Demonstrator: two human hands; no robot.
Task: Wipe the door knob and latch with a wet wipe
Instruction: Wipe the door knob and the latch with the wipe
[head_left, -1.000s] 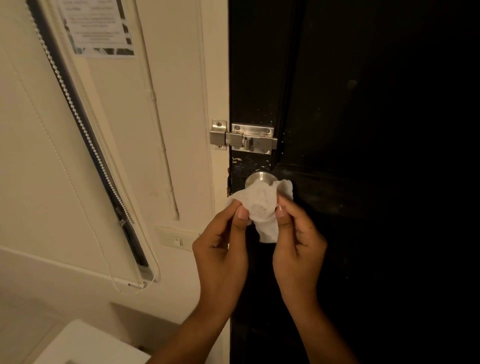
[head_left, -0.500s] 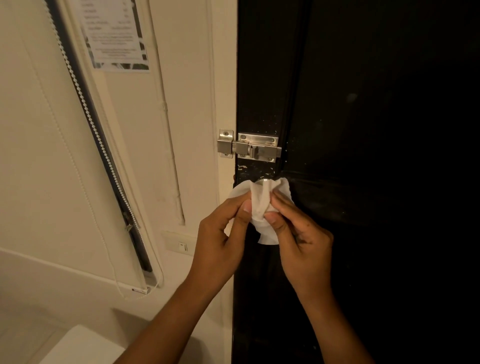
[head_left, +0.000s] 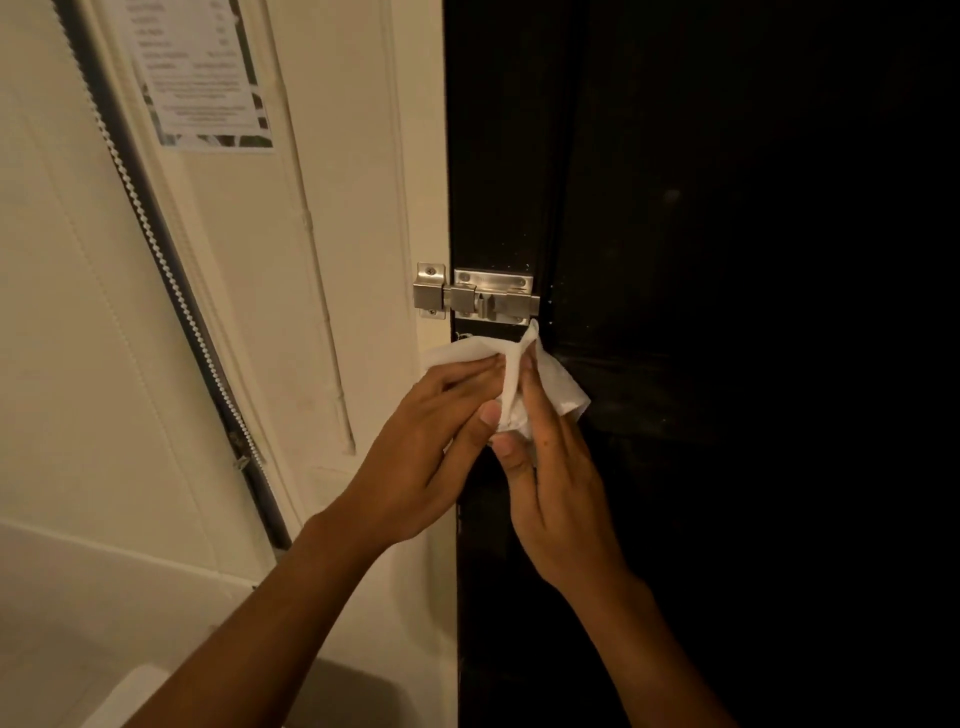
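A white wet wipe (head_left: 558, 387) is spread over the door knob, which is fully hidden under it and my fingers. My left hand (head_left: 431, 457) presses the wipe's left part from the side, thumb against its lower fold. My right hand (head_left: 556, 483) grips the wipe from the right and below, fingers pointing up over the knob. Just above the wipe, a silver slide latch (head_left: 491, 301) bridges the dark door (head_left: 727, 312) and the cream frame, bolt pushed into its keeper (head_left: 430, 291). The wipe's top corner almost touches the latch.
A cream wall (head_left: 337, 208) lies left of the door with a printed notice (head_left: 200, 78) taped high up. A roller blind with a bead chain (head_left: 171, 270) slants down the left. A white object's corner (head_left: 130, 696) shows at bottom left.
Both hands have closed in over the knob with the wipe, covering it fully. The wipe has spread wider and higher toward the latch. The view has moved closer and lower.
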